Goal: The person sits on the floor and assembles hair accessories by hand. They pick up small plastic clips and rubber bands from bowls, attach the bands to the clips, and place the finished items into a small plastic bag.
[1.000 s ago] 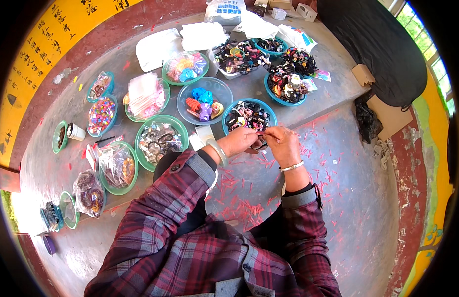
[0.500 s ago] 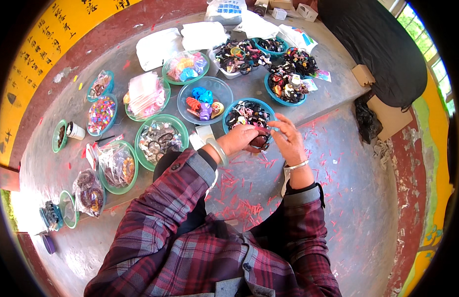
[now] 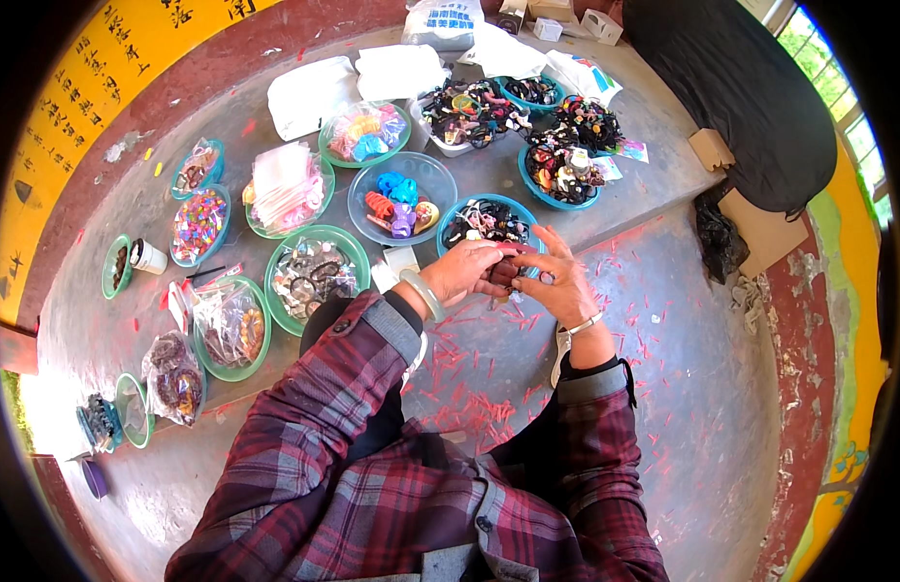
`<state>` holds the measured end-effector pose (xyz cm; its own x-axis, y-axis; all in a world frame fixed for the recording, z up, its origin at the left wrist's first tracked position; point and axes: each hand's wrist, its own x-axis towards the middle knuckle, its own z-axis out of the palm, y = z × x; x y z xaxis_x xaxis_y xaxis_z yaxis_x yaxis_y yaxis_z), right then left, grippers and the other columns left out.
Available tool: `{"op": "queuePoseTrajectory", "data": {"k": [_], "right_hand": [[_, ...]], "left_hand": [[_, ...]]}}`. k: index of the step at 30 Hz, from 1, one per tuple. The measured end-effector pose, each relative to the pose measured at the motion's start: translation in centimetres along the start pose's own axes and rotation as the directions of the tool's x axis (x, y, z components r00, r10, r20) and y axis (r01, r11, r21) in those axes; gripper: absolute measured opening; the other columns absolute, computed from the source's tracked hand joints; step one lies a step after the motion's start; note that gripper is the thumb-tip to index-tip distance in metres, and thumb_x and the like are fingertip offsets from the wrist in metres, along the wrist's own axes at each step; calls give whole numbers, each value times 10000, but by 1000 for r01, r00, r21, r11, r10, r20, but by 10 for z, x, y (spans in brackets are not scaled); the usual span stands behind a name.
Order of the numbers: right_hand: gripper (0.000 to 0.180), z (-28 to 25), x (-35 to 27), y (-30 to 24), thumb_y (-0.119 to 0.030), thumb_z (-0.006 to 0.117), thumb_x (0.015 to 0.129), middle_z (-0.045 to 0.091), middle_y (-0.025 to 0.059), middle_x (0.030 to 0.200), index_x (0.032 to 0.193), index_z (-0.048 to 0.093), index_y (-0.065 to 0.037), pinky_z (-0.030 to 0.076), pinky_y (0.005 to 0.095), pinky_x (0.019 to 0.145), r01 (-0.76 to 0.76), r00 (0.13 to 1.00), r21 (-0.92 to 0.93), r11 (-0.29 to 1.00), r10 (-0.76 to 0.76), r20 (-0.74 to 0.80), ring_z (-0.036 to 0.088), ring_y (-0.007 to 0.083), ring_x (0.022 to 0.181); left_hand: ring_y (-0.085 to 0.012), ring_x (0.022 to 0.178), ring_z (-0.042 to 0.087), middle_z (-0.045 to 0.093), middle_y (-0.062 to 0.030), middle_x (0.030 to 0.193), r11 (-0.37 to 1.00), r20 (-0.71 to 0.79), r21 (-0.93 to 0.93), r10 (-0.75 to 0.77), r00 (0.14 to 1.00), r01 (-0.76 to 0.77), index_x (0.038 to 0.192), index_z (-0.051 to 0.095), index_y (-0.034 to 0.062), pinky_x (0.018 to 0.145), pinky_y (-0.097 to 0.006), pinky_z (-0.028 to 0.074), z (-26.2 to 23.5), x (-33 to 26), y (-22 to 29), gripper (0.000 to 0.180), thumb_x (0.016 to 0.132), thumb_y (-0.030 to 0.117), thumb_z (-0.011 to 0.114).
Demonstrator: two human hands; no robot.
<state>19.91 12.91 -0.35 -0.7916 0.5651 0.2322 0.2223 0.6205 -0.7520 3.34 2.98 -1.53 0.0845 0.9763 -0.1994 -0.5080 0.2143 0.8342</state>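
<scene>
Head view: small dark reddish hair accessory (image 3: 505,273) pinched between left hand (image 3: 464,272) and right hand (image 3: 564,286), just before blue bowl (image 3: 489,221).

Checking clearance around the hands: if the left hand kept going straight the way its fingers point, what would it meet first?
The left hand points rightward at the small dark piece held between both hands; just past it is the right hand. That piece comes first, though depth is hard to judge.

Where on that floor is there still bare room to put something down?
The grey floor right of the right hand lies open apart from red scraps, up to the black cloth. Bare too is the strip between the bowls and the yellow wall. Crowded: bowls ahead and left of the left hand.
</scene>
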Motion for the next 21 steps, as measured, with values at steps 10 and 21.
{"op": "queuePoseTrajectory", "data": {"k": [10,21], "right_hand": [[273,5,3,-8,-86,703,614,435,165,1255,883,684,-134,292,409,990,-11,998,17,1000,12,-64,303,314,1243],[160,9,0,9,-108,678,653,481,166,1211,811,673,-82,322,401,966,-12,1000,18,1000,12,-8,351,334,1212]], "left_hand": [[-196,893,584,560,-103,1008,1000,2,-14,-2,1000,2,1118,485,11,755,-334,509,3,-3,2,347,890,267,432],[-203,921,583,555,-123,1039,1000,7,-5,-25,1000,25,1136,487,7,772,-333,507,0,2,-3,328,893,213,412]]}}
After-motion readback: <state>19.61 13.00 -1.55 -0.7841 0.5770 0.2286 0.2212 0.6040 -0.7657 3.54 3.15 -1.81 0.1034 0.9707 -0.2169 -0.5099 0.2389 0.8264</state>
